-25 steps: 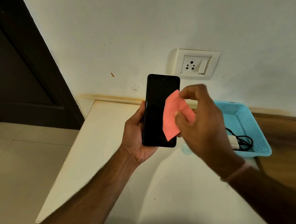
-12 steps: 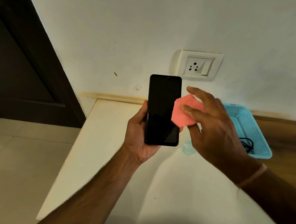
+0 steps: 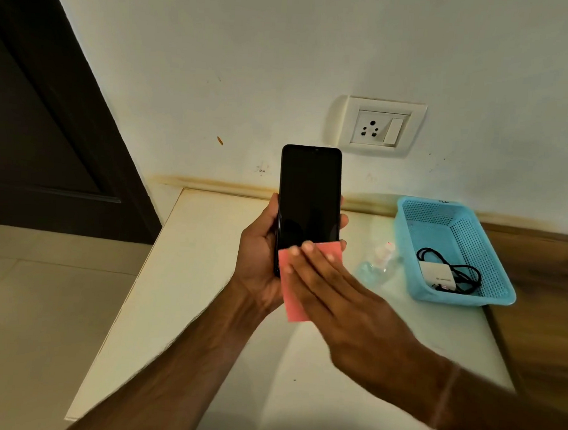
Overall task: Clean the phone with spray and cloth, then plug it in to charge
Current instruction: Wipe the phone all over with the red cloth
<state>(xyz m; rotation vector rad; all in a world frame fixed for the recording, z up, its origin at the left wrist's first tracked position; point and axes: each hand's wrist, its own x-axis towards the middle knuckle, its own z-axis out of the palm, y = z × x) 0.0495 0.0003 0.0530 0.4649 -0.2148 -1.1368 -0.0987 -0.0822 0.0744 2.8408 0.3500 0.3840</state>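
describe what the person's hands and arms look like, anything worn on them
Both forearms are bare, no sleeves in view. The left hand shows no glove, ring or watch. The right hand is ungloved too, with a thin pale band round its wrist.

I see the black phone (image 3: 308, 196) upright, its dark screen facing me, gripped low by the left hand (image 3: 260, 256). The pink cloth (image 3: 295, 308) lies flat over its bottom end under the right hand's (image 3: 347, 301) straight fingers. At the phone's 3 o'clock the clear spray bottle (image 3: 376, 263) lies on its side, and farther along that line sits the white charger (image 3: 437, 274) with its coiled black cable.
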